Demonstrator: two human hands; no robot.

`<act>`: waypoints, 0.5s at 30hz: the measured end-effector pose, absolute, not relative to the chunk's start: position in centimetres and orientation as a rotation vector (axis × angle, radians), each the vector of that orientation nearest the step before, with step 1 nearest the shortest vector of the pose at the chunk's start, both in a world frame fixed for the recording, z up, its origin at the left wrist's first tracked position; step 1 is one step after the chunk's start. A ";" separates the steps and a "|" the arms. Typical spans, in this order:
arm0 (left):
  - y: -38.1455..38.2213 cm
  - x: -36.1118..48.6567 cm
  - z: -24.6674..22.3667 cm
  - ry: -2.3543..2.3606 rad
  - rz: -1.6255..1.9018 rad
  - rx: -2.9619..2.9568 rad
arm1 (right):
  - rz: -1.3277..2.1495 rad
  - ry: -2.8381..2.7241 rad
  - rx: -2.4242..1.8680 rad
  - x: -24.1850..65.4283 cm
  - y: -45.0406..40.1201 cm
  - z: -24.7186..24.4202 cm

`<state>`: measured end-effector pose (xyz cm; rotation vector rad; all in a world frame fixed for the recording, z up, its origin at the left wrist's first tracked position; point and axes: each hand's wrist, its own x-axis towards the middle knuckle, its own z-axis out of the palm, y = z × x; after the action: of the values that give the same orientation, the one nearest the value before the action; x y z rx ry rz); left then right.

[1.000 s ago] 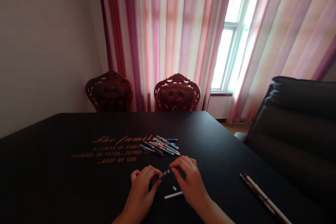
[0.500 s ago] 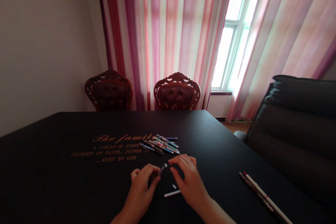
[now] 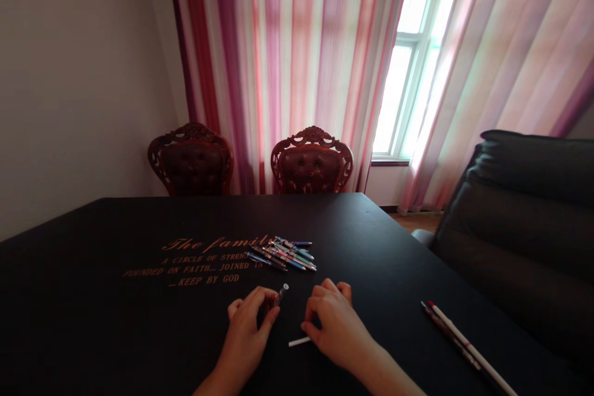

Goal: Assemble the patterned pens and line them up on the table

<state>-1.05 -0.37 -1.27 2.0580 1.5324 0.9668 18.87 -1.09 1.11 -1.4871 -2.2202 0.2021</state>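
At six o'clock on the surface [image 3: 371, 247], my left grip [image 3: 245, 328] held a pen [image 3: 281, 294]; my right grip [image 3: 336, 328], its hold unclear, lay over a white stick [image 3: 297, 341].

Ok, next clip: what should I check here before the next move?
1. Left hand gripping the slim dark pen: ok.
2. Right hand holding the thin white plastic stick: cannot tell, as its end is hidden under the fingers.
3. Loose pile of coloured pens apart from both hands: ok.
4. Long white pen on the black table, apart from the hands: ok.
5. Dark pen's inner parts: cannot tell, too small.
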 end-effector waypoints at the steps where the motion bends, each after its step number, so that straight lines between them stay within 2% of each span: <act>1: -0.4 -1.1 -1.3 1.526 0.966 2.065 | 0.205 -2.228 -1.492 18.8 -1.1 1.1; 8: -0.5 -1.1 -1.5 1.513 0.964 2.121 | 0.233 -2.150 -1.454 18.7 -1.0 1.1; 15: -0.9 -1.0 -0.9 1.462 0.964 2.204 | 0.282 -1.862 -1.256 18.6 -1.3 3.4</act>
<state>-1.02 -0.95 -0.95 2.2041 1.4621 0.9641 18.58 -1.26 3.39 -1.2564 -1.8619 0.2820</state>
